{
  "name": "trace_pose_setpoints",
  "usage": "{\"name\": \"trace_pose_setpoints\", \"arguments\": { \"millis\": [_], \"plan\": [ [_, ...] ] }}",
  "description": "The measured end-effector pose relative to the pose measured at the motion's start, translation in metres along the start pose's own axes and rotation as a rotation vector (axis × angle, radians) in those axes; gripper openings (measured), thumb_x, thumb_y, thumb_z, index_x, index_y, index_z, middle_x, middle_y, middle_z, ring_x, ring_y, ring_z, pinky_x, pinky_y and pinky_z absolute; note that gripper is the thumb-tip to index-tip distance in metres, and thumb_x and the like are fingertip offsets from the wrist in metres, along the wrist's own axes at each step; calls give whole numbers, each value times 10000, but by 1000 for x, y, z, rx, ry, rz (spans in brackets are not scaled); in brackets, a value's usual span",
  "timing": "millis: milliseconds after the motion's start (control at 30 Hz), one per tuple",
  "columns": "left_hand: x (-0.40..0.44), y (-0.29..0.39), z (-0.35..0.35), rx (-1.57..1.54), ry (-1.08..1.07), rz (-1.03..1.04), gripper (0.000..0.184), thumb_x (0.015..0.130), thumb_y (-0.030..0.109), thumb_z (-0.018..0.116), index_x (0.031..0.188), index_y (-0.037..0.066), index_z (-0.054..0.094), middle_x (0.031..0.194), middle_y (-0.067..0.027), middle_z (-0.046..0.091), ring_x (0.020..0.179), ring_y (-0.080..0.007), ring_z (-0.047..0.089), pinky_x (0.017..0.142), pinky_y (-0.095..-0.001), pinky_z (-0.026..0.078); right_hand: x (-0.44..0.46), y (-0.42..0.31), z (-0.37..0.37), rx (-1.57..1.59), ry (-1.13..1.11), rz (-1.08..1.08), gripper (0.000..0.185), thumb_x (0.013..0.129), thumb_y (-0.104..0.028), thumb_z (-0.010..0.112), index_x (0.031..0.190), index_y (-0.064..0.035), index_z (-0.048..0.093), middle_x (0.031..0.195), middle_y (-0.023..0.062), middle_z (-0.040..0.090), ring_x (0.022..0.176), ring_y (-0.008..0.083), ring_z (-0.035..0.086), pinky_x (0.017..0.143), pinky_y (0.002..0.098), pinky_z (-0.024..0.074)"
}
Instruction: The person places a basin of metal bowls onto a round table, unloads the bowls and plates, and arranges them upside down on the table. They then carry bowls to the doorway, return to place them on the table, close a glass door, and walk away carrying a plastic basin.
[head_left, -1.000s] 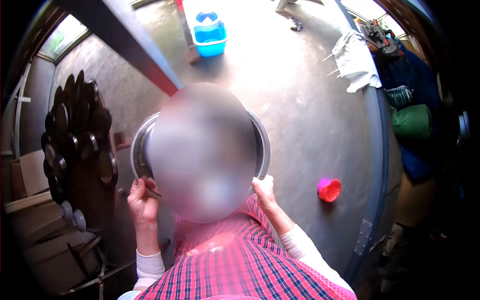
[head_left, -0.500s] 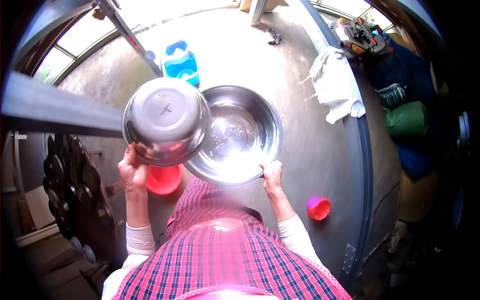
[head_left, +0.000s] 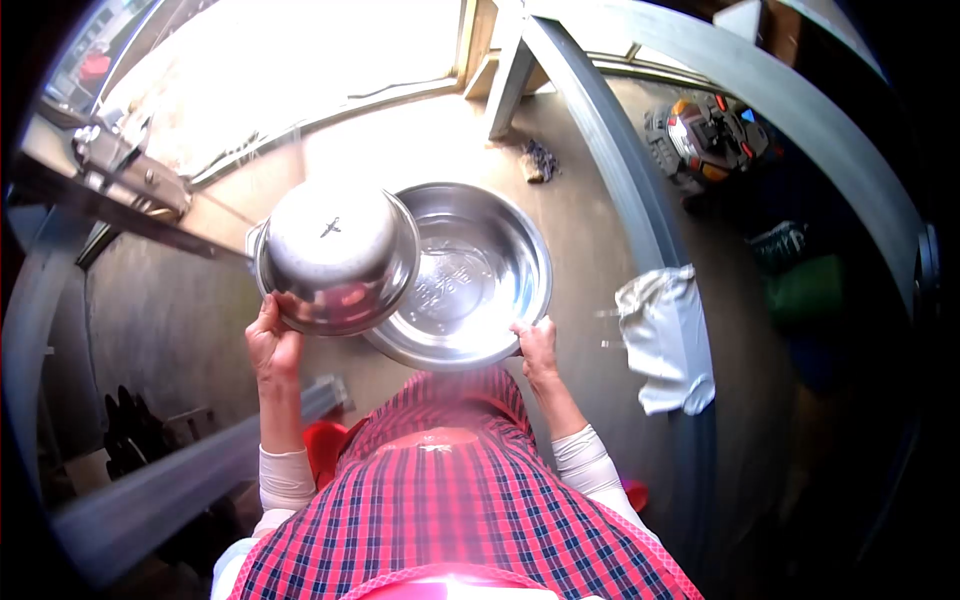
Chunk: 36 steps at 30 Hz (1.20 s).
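Observation:
My left hand [head_left: 274, 345] is closed on the lower rim of a smaller steel basin [head_left: 345, 285]. That basin is tipped so its shiny underside with a dark mark faces me. My right hand [head_left: 537, 350] grips the near right rim of a larger steel basin [head_left: 455, 270], whose inside shows, with stamped marks and a few droplets on the bottom. The smaller basin overlaps the left part of the larger one. Both are held up in front of the checked apron [head_left: 430, 510].
A grey metal beam [head_left: 610, 150] runs along the right, with a white cloth [head_left: 668, 340] draped over it. A dark crumpled rag [head_left: 538, 162] lies on the floor near a post. Beyond stands a dark machine [head_left: 710, 140]. A red container [head_left: 322, 445] is partly hidden by my left arm.
The view has shifted forward through the room. Beam and cloth now sit lower in view, and the blue bucket is out of sight. Both hands keep hold of their basins.

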<state>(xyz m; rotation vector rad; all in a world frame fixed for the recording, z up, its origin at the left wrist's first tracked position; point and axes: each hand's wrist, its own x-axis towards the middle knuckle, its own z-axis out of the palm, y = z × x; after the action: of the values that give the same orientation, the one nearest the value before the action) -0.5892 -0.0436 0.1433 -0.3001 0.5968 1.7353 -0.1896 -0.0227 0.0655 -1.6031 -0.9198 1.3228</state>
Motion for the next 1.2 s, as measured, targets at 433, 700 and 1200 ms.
{"name": "trace_pose_setpoints", "arguments": {
  "millis": [433, 700, 1200],
  "plan": [
    [236, -20, 157, -250, 15, 200, 139, 866, 92, 456, 901, -8, 546, 860, -105, 583, 857, -220, 531, 870, -424, 383, 390, -178, 102, -218, -195, -33, 281, 602, 16, 566, 871, 62, 498, 766, 94, 571, 627, 165, 551, 552, 281, 464],
    [393, 27, 210, -198, 92, 384, 151, 861, 77, 452, 949, -6, 543, 880, -103, 585, 841, -217, 543, 839, -420, 414, 574, -228, 200, -96, -221, 137, 274, 597, 50, 577, 869, 73, 555, 747, 95, 584, 624, 180, 566, 549, 298, 466],
    [558, 72, 312, -16, 344, 580, 105, 841, 35, 465, 930, 26, 520, 902, -102, 576, 861, -212, 563, 833, -391, 444, 898, -297, 292, -624, 36, 138, 239, 597, -62, 594, 775, 90, 549, 639, 142, 553, 516, 245, 538, 405, 359, 388]
  ]
}}
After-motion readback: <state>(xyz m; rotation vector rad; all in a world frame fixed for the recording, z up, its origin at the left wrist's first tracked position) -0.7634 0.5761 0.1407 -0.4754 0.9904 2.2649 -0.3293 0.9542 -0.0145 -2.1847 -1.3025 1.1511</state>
